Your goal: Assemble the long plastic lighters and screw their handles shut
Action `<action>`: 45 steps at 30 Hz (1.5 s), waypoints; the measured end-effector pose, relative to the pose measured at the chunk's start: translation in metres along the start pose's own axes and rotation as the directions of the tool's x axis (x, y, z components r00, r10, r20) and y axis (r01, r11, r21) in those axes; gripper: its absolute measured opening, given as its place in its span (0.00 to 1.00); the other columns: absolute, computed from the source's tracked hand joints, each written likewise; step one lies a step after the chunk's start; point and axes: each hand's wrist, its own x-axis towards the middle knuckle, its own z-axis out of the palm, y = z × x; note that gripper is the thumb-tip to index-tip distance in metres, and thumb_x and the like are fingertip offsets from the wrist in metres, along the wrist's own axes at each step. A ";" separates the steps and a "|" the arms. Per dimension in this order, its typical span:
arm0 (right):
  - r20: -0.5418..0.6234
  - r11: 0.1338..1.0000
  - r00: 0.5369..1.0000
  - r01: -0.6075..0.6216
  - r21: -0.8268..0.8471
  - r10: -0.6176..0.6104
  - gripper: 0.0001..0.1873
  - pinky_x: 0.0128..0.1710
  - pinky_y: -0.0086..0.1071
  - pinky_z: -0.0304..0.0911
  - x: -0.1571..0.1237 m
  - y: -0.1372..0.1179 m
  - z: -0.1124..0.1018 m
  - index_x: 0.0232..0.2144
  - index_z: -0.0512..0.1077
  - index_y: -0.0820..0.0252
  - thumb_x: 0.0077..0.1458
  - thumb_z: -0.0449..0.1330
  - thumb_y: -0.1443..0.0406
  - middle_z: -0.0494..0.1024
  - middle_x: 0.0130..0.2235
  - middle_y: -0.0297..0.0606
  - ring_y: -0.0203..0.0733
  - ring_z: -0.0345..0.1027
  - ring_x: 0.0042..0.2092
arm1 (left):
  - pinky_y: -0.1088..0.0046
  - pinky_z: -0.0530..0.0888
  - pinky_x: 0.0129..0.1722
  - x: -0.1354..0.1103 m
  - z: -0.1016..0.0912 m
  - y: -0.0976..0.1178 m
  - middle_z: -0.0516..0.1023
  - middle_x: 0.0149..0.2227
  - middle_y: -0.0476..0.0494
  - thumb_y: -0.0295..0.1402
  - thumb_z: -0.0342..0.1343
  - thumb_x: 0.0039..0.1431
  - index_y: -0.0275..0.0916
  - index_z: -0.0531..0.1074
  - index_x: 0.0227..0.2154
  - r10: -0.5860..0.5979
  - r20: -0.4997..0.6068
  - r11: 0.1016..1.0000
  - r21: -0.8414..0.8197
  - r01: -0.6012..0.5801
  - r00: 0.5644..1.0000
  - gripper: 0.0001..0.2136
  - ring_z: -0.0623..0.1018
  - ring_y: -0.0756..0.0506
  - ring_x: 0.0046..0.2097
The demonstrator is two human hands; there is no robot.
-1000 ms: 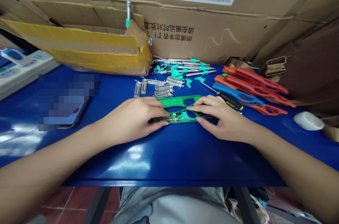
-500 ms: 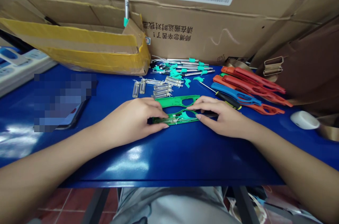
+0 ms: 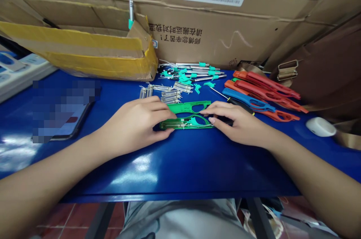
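Two green halves of a long-nosed lighter casing lie side by side on the blue table: an empty far half (image 3: 180,108) and a filled near half (image 3: 165,124). Inside the near half sit a clear fuel tank (image 3: 178,122), a teal trigger (image 3: 194,120) and thin wires. My left hand (image 3: 135,128) holds that half's left end between thumb and fingers. At the right end, my right hand (image 3: 242,126) has thumb and index finger closed on the casing's edge beside the trigger opening. A dark rod-like part shows partly beneath my right palm.
Behind are clear fuel tanks (image 3: 170,96), metal lighter tubes with teal triggers (image 3: 203,71) and a screwdriver (image 3: 239,105). Red, orange and blue casing halves (image 3: 265,84) are piled right, near a white earbud case-like object (image 3: 320,127). A phone (image 3: 64,118) and yellow-taped carton (image 3: 113,62) stand left.
My left hand has slid slightly left along the near casing half, baring more of the tank. The right hand stays at the right end. The whole view has shifted a little.
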 end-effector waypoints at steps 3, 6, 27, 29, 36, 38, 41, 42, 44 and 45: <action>-0.031 0.997 0.999 0.030 -0.069 -0.032 0.13 0.52 0.41 0.66 0.000 -0.001 0.000 0.51 0.75 0.56 0.65 0.58 0.67 0.78 0.47 0.42 0.45 0.73 0.50 | 0.61 0.75 0.51 0.001 0.006 0.006 0.79 0.48 0.40 0.37 0.58 0.67 0.39 0.77 0.49 0.055 -0.009 0.998 -0.041 -0.055 0.998 0.12 0.77 0.40 0.49; -0.014 0.983 0.997 0.073 -0.167 -0.077 0.07 0.50 0.42 0.61 0.000 -0.004 0.001 0.44 0.75 0.56 0.63 0.60 0.66 0.78 0.45 0.40 0.45 0.71 0.48 | 0.58 0.74 0.56 -0.001 0.016 0.010 0.75 0.56 0.39 0.36 0.55 0.69 0.42 0.73 0.56 0.077 0.041 0.995 -0.072 -0.074 0.996 0.16 0.76 0.39 0.56; 0.041 0.940 0.981 0.193 -0.280 -0.190 0.08 0.47 0.42 0.56 -0.003 -0.011 0.006 0.39 0.76 0.56 0.68 0.56 0.65 0.82 0.41 0.38 0.42 0.72 0.43 | 0.61 0.71 0.54 0.000 0.030 0.008 0.76 0.55 0.41 0.29 0.48 0.73 0.40 0.74 0.52 0.060 0.032 0.988 -0.146 -0.055 0.998 0.12 0.75 0.42 0.54; 0.040 0.937 0.978 0.207 -0.280 -0.204 0.08 0.48 0.42 0.56 -0.003 -0.011 0.006 0.39 0.76 0.56 0.68 0.56 0.65 0.83 0.41 0.37 0.42 0.73 0.43 | 0.61 0.70 0.54 0.000 0.029 0.008 0.76 0.55 0.41 0.29 0.48 0.72 0.40 0.73 0.51 0.058 0.039 0.988 -0.148 -0.052 0.998 0.12 0.75 0.42 0.53; 0.025 0.936 0.974 0.224 -0.272 -0.225 0.07 0.49 0.43 0.56 -0.003 -0.011 0.005 0.40 0.76 0.55 0.67 0.57 0.66 0.84 0.40 0.35 0.41 0.74 0.42 | 0.62 0.69 0.52 -0.001 0.025 0.009 0.77 0.55 0.42 0.29 0.48 0.72 0.40 0.74 0.51 0.061 0.052 0.991 -0.122 -0.054 0.997 0.12 0.76 0.42 0.52; 0.007 0.938 0.978 0.201 -0.281 -0.207 0.07 0.48 0.42 0.56 -0.003 -0.012 0.006 0.40 0.76 0.55 0.67 0.57 0.66 0.84 0.40 0.35 0.42 0.73 0.43 | 0.62 0.69 0.52 -0.001 0.025 0.010 0.77 0.55 0.42 0.29 0.47 0.72 0.41 0.74 0.51 0.058 0.055 0.993 -0.110 -0.052 0.997 0.12 0.76 0.42 0.52; -0.018 0.939 0.982 0.174 -0.297 -0.188 0.06 0.46 0.41 0.55 -0.003 -0.011 0.006 0.39 0.77 0.54 0.66 0.58 0.66 0.83 0.41 0.36 0.42 0.73 0.43 | 0.62 0.70 0.53 -0.001 0.025 0.010 0.76 0.55 0.41 0.29 0.47 0.73 0.41 0.74 0.53 0.059 0.059 0.993 -0.102 -0.052 0.997 0.13 0.75 0.42 0.52; -0.021 0.938 0.982 0.171 -0.301 -0.185 0.06 0.46 0.41 0.55 -0.003 -0.010 0.007 0.39 0.77 0.54 0.66 0.59 0.66 0.83 0.41 0.36 0.42 0.73 0.44 | 0.62 0.70 0.53 -0.001 0.025 0.010 0.76 0.55 0.41 0.29 0.47 0.73 0.42 0.73 0.54 0.061 0.061 0.993 -0.102 -0.055 0.996 0.14 0.75 0.42 0.52; -0.020 0.938 0.983 0.167 -0.304 -0.181 0.05 0.46 0.41 0.55 -0.003 -0.009 0.007 0.39 0.77 0.54 0.66 0.60 0.65 0.82 0.41 0.36 0.42 0.73 0.44 | 0.61 0.70 0.53 -0.001 0.025 0.010 0.76 0.56 0.42 0.29 0.46 0.73 0.43 0.73 0.55 0.065 0.064 0.993 -0.098 -0.059 0.996 0.15 0.75 0.42 0.52; -0.017 0.939 0.984 0.165 -0.303 -0.178 0.05 0.46 0.41 0.55 -0.003 -0.008 0.007 0.39 0.77 0.55 0.66 0.60 0.65 0.82 0.41 0.36 0.42 0.73 0.44 | 0.61 0.70 0.53 -0.001 0.025 0.009 0.76 0.56 0.42 0.29 0.46 0.73 0.43 0.72 0.56 0.067 0.066 0.994 -0.095 -0.061 0.996 0.15 0.75 0.41 0.52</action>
